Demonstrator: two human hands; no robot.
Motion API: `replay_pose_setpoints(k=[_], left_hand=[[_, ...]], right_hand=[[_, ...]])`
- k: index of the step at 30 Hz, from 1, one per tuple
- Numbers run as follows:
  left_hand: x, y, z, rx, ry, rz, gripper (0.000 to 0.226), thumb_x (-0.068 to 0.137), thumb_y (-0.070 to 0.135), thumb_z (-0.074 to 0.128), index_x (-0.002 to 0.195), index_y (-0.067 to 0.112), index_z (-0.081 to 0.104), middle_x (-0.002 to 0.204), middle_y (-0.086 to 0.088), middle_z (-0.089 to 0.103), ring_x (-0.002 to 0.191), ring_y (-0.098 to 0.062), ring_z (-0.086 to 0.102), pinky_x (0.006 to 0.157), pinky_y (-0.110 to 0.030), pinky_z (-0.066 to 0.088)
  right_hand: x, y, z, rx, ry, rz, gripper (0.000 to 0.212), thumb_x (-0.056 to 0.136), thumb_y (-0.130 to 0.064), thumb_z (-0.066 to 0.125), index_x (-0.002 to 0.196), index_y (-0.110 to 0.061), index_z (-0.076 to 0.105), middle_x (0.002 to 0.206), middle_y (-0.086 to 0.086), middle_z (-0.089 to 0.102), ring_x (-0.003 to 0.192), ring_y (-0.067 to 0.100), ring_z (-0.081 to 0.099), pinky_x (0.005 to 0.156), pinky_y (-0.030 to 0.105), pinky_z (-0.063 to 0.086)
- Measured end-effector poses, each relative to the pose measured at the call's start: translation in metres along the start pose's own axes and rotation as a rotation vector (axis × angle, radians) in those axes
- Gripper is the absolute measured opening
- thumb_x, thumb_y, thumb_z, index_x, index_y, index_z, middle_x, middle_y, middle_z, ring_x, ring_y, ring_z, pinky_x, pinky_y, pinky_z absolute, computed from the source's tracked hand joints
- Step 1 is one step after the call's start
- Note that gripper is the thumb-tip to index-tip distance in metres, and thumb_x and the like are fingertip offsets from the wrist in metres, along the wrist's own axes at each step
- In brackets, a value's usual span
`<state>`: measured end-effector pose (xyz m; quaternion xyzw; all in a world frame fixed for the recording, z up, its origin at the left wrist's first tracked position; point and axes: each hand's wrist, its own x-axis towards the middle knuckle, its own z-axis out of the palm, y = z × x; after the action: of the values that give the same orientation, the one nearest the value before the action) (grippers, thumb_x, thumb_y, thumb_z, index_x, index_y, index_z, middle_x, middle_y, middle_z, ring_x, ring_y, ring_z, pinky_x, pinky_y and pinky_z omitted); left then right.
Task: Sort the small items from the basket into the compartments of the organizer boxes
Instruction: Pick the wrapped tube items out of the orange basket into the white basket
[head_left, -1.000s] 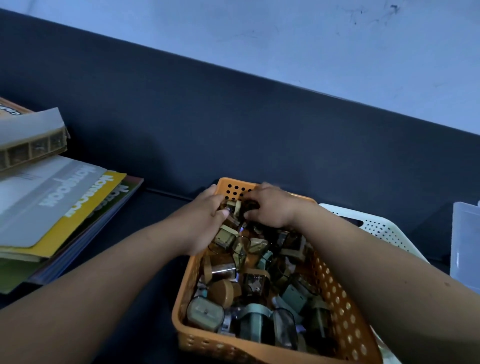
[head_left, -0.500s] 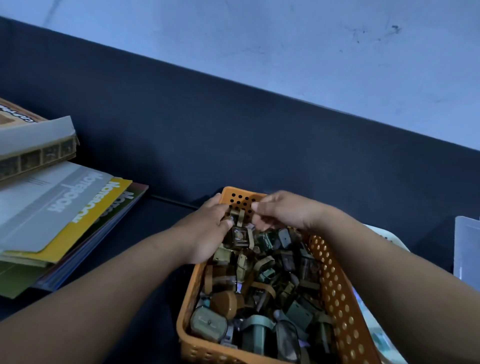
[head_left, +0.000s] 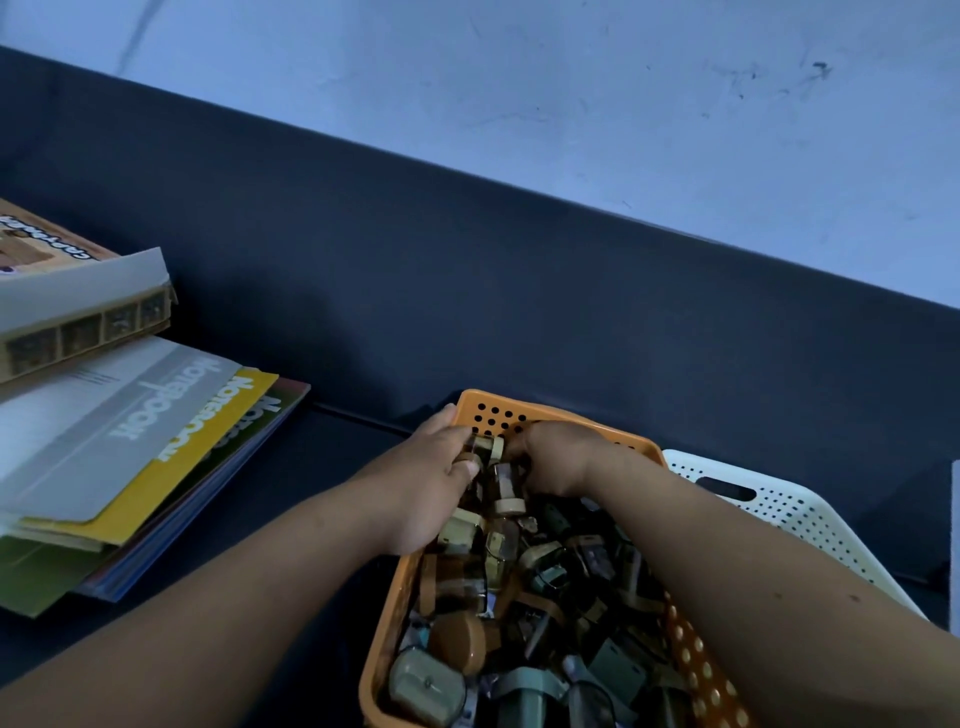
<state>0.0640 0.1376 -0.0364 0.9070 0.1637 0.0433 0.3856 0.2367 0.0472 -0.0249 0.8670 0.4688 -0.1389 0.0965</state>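
The left hand (head_left: 426, 486) curls its fingers round a small cream-capped item (head_left: 488, 448) at the far end of the orange basket (head_left: 693, 670). The right hand (head_left: 558, 457) bends its fingers into the pile just beside it, their hold hidden. Small items (head_left: 545, 571) heap the basket. A white perforated basket (head_left: 779, 514) sits just to its right, and notebooks (head_left: 156, 441) lie well to the left.

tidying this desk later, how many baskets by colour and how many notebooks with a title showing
orange basket: 1
white basket: 1
notebooks with a title showing: 3
total: 5
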Motion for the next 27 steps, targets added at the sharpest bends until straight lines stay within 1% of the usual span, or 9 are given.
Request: replay_pose_setpoints(k=[4,8,11,14,17,20,22,24,27], left_hand=[[0.0,0.0,0.001,-0.006,0.011,-0.012,0.055,0.103,0.035,0.031,0.153,0.026,0.011,0.158,0.018,-0.013,0.146,-0.008,0.001,0.116,-0.03,0.01],[-0.001,0.002,0.001,0.007,0.019,-0.016,0.054,0.103,0.035,0.031,0.153,0.025,0.012,0.158,0.018,-0.012,0.146,-0.008,0.001,0.115,-0.029,0.01],[0.0,0.003,0.0,0.035,0.018,-0.023,0.055,0.103,0.034,0.032,0.153,0.024,0.012,0.158,0.016,-0.011,0.146,-0.008,0.0,0.115,-0.029,0.009],[-0.001,0.007,-0.001,0.061,0.014,-0.034,0.054,0.103,0.032,0.034,0.152,0.024,0.014,0.159,0.014,-0.009,0.146,-0.009,0.0,0.115,-0.03,0.009],[-0.004,0.012,-0.002,0.095,0.023,-0.046,0.054,0.102,0.031,0.035,0.152,0.023,0.015,0.159,0.014,-0.007,0.146,-0.01,0.002,0.115,-0.031,0.011],[-0.007,0.019,-0.002,0.142,0.023,-0.032,0.051,0.102,0.03,0.035,0.15,0.02,0.022,0.16,0.012,-0.004,0.146,-0.011,0.007,0.112,-0.028,0.015],[-0.009,0.022,-0.003,0.159,0.023,-0.025,0.046,0.103,0.028,0.035,0.147,0.019,0.029,0.16,0.011,0.0,0.145,-0.012,0.013,0.108,-0.026,0.02],[-0.011,0.026,-0.003,0.19,0.021,-0.021,0.046,0.102,0.027,0.035,0.147,0.019,0.029,0.16,0.01,0.002,0.144,-0.013,0.015,0.109,-0.027,0.02],[-0.011,0.029,-0.003,0.229,0.018,-0.025,0.043,0.102,0.026,0.035,0.144,0.016,0.033,0.158,0.007,0.011,0.14,-0.015,0.024,0.103,-0.026,0.026]], right_hand=[[0.003,0.0,0.0,-0.019,-0.013,-0.007,0.018,0.083,-0.023,0.069,0.1,-0.025,0.065,0.09,-0.006,0.059,0.088,0.019,0.056,0.069,0.029,0.045],[-0.01,0.007,-0.004,0.074,0.052,-0.019,0.019,0.078,-0.032,0.075,0.082,-0.026,0.057,0.084,-0.005,0.058,0.081,0.018,0.055,0.064,0.028,0.043],[-0.03,0.014,-0.012,0.097,0.159,0.005,0.018,0.081,-0.035,0.072,0.086,-0.023,0.06,0.084,-0.003,0.061,0.078,0.02,0.06,0.064,0.031,0.049],[-0.054,0.028,-0.017,0.259,0.278,0.049,0.015,0.083,-0.031,0.07,0.087,-0.021,0.061,0.087,0.003,0.066,0.065,0.025,0.068,0.06,0.038,0.057],[-0.081,0.052,-0.014,0.286,0.401,0.119,0.015,0.081,-0.033,0.072,0.082,-0.022,0.061,0.079,-0.001,0.066,0.072,0.021,0.065,0.064,0.031,0.049],[-0.11,0.079,-0.005,0.335,0.497,0.251,0.017,0.08,-0.034,0.072,0.078,-0.02,0.062,0.075,0.001,0.065,0.073,0.021,0.061,0.066,0.033,0.049],[-0.126,0.094,0.004,0.335,0.51,0.349,0.019,0.08,-0.034,0.07,0.076,-0.017,0.061,0.072,0.003,0.064,0.07,0.023,0.06,0.06,0.032,0.046],[-0.139,0.104,0.014,0.321,0.487,0.447,0.019,0.08,-0.031,0.067,0.076,-0.013,0.062,0.072,0.009,0.065,0.065,0.023,0.058,0.055,0.03,0.041],[-0.152,0.105,0.02,0.217,0.422,0.521,0.021,0.083,-0.033,0.067,0.09,-0.014,0.063,0.087,0.008,0.067,0.073,0.021,0.057,0.06,0.03,0.041]])
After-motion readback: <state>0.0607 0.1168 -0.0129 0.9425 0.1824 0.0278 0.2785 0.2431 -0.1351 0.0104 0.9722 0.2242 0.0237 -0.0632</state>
